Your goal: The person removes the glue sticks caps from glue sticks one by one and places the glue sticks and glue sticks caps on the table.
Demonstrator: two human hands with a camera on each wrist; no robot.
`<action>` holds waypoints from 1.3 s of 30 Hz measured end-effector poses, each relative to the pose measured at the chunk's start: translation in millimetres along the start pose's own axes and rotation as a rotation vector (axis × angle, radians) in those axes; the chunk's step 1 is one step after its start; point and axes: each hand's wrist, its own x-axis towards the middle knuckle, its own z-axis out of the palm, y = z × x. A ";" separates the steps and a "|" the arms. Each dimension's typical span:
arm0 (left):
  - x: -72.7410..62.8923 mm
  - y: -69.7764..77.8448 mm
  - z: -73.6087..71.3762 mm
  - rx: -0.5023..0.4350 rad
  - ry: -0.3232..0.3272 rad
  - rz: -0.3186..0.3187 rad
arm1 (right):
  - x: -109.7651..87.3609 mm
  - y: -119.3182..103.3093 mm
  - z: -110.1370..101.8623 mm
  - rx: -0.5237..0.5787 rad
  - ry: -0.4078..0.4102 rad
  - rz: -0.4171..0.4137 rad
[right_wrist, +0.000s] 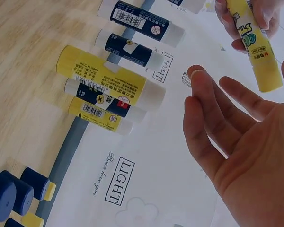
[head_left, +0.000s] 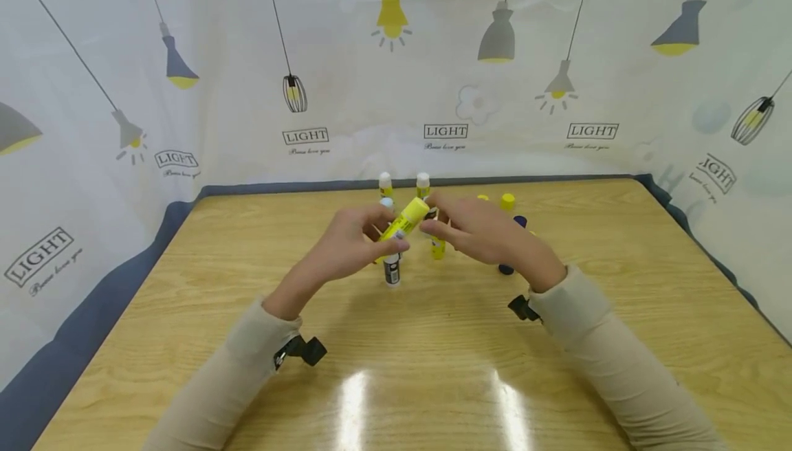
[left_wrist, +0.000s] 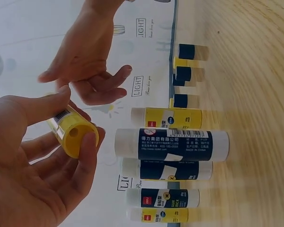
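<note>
A yellow glue stick [head_left: 405,221] is held tilted above the table by the left hand [head_left: 346,245], its yellow cap end up and to the right. In the left wrist view, the thumb and fingers grip the glue stick [left_wrist: 61,123] around its barrel and base. The right hand [head_left: 482,229] hovers beside the cap end with fingers apart and slightly bent. In the right wrist view, a gap shows between the right hand [right_wrist: 246,127] and the glue stick [right_wrist: 259,52]; nothing lies in its fingers.
Several navy and yellow glue sticks with white caps stand beneath the hands, among them a navy one [left_wrist: 180,144] and a large yellow one [right_wrist: 104,78]. Short navy and yellow cap-like pieces [right_wrist: 35,183] stand to the right. A printed curtain [head_left: 371,93] borders the wooden table [head_left: 427,382].
</note>
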 end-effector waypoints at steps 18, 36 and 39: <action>-6.0 7.6 14.2 0.204 0.090 0.098 | -0.5 -5.7 7.9 -0.008 0.027 -0.019; -15.9 25.3 28.8 0.637 0.294 0.256 | -0.3 -14.5 10.5 -0.003 0.171 0.117; -14.9 25.9 32.3 0.595 0.304 0.278 | -0.5 -16.0 9.5 -0.010 0.241 0.092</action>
